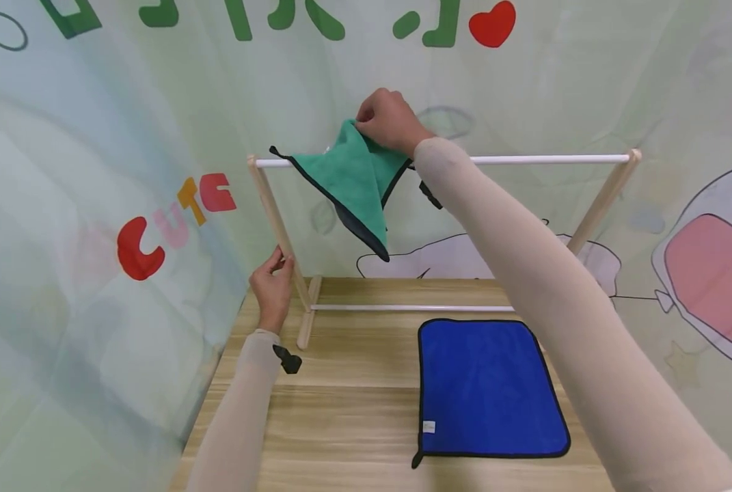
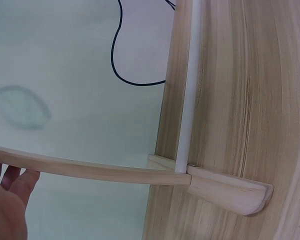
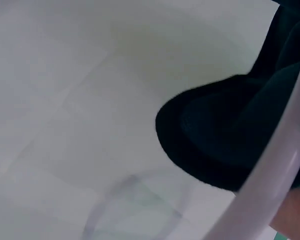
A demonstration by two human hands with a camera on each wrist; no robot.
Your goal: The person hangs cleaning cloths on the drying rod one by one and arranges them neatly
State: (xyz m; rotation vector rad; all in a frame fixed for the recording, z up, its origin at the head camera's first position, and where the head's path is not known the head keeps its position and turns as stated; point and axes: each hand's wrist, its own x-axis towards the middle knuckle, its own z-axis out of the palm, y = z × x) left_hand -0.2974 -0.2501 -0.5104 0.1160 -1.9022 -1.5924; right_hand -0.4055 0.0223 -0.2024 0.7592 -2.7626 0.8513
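A green towel (image 1: 356, 178) with black edging lies over the white top bar (image 1: 544, 160) of a wooden drying rack, bunched up, one corner hanging down in front. My right hand (image 1: 390, 121) pinches the towel's raised part just above the bar. In the right wrist view, a dark rounded corner of the towel (image 3: 210, 135) shows beside the bar (image 3: 270, 185). Lower on the left, my left hand (image 1: 272, 287) holds the rack's left post (image 1: 273, 208). The left wrist view shows its fingers (image 2: 25, 185) against that post (image 2: 100, 170).
A blue towel (image 1: 489, 389) with black edging lies flat on the wooden table (image 1: 341, 424), in front of the rack. The rack's lower bar (image 1: 402, 308) runs just above the tabletop. A printed cloth backdrop (image 1: 126, 123) stands behind and to the left.
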